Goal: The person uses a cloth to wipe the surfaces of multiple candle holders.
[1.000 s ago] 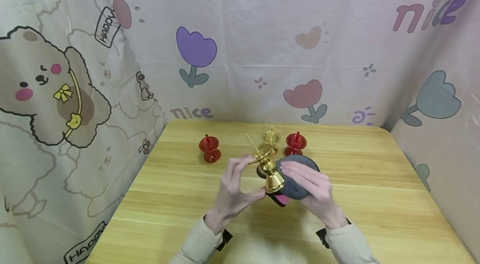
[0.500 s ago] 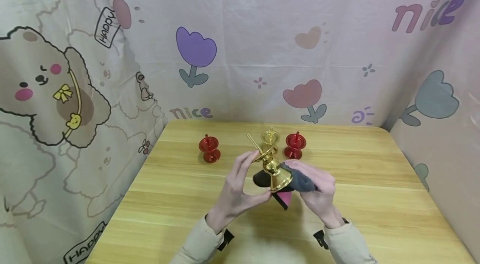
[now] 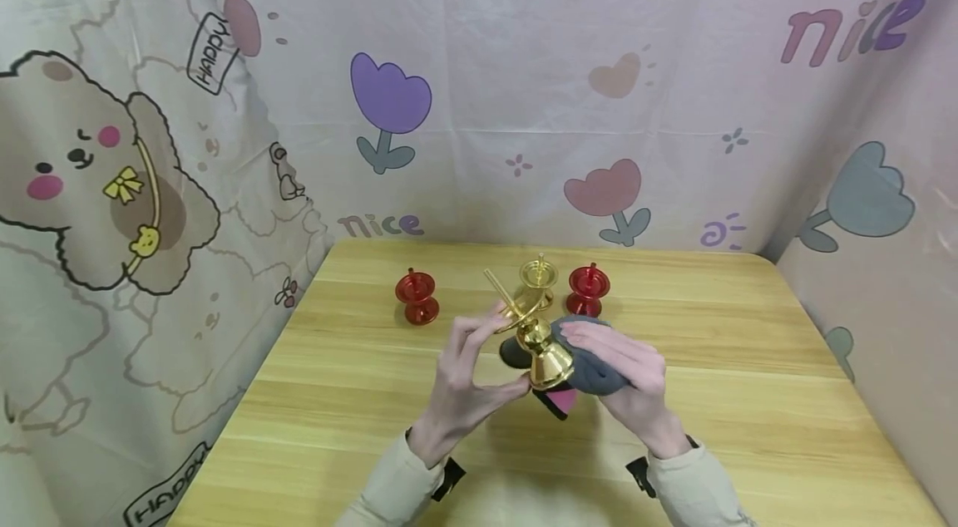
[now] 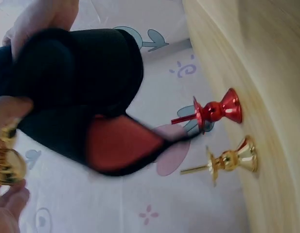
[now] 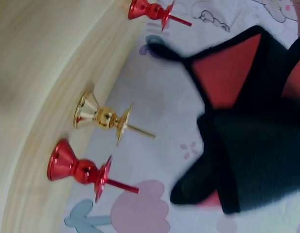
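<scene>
In the head view my left hand (image 3: 467,386) pinches a shiny gold candle holder (image 3: 550,367), thumb at the flared base and fingers up by the dish. The holder is tilted, its spike pointing up and to the left. My right hand (image 3: 632,373) grips a grey cloth (image 3: 599,376) with black edging and a pink patch, laid against the side of the base. The right thumb is hidden under the cloth. Dark folds of the cloth (image 4: 98,68) fill much of the left wrist view, with part of the gold base beside them.
Behind the hands, a red candle holder (image 3: 416,296) stands at left, with a gold candle holder (image 3: 539,279) and another red candle holder (image 3: 589,288) to the right. The wooden table (image 3: 314,419) ends at a printed curtain (image 3: 479,95).
The right hand and the cloth have turned about the gold base, seen edge-on half a second ago and flatter now. The left hand has shifted the candle holder slightly right, then back left.
</scene>
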Available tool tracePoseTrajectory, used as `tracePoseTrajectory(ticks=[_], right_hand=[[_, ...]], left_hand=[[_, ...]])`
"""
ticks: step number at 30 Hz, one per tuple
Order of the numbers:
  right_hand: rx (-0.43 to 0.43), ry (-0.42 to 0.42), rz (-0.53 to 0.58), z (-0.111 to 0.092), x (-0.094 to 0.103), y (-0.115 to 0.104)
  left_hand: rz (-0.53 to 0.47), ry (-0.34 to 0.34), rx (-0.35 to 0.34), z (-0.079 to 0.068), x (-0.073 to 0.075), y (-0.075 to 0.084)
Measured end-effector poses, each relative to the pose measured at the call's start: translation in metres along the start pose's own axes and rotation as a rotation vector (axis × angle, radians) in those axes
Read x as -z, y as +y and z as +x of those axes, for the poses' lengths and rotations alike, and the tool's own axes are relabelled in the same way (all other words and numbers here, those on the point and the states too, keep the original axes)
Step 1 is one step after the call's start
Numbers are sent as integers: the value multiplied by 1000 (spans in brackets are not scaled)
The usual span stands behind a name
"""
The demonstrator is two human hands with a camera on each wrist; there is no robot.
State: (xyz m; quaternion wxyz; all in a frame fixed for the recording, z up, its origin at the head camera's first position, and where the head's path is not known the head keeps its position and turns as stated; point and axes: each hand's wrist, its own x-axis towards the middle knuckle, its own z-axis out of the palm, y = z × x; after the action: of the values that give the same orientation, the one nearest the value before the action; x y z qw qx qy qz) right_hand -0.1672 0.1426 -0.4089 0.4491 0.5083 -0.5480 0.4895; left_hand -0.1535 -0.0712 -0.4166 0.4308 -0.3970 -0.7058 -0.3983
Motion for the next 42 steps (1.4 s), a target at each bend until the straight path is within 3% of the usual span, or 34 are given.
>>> tracePoseTrajectory(ticks=[4, 6, 9, 13, 16, 20, 23, 28, 31, 34, 37, 39, 42], right_hand=[[-127, 55, 214, -7, -1, 1], [-156, 73, 250, -10, -1, 1], [-116, 75, 181, -9, -1, 2], [-8, 61, -9, -5, -2, 2], [50, 38, -139, -3, -2, 1], [78, 7, -197, -2, -3, 1], [16, 11, -131, -4, -2, 2], [-205, 69, 149, -11, -1, 3], [-264, 86, 220, -13, 0, 4], [-191, 85, 119, -12, 0, 5], [-69, 81, -67, -9, 0, 5], [-2, 60, -170, -6, 0, 5], [68, 12, -254, -2, -2, 3]], left_hand=[[-83, 68, -95, 0, -5, -6], [-94, 57, -94, -1, -6, -7], [-33, -16, -33, -1, -6, -5], [98, -130, 58, -2, -3, 0], [133, -155, 88, -1, -1, 3], [127, -119, 74, 0, 0, 3], [108, -63, 33, -1, -1, 2], [39, 22, -41, -3, -5, -1], [-2, 28, -36, -4, -8, -3], [6, -44, 47, -3, -9, -3], [50, -145, 136, -2, -7, -1], [78, -183, 164, -1, -5, 0], [89, -183, 149, 1, -2, 1]])
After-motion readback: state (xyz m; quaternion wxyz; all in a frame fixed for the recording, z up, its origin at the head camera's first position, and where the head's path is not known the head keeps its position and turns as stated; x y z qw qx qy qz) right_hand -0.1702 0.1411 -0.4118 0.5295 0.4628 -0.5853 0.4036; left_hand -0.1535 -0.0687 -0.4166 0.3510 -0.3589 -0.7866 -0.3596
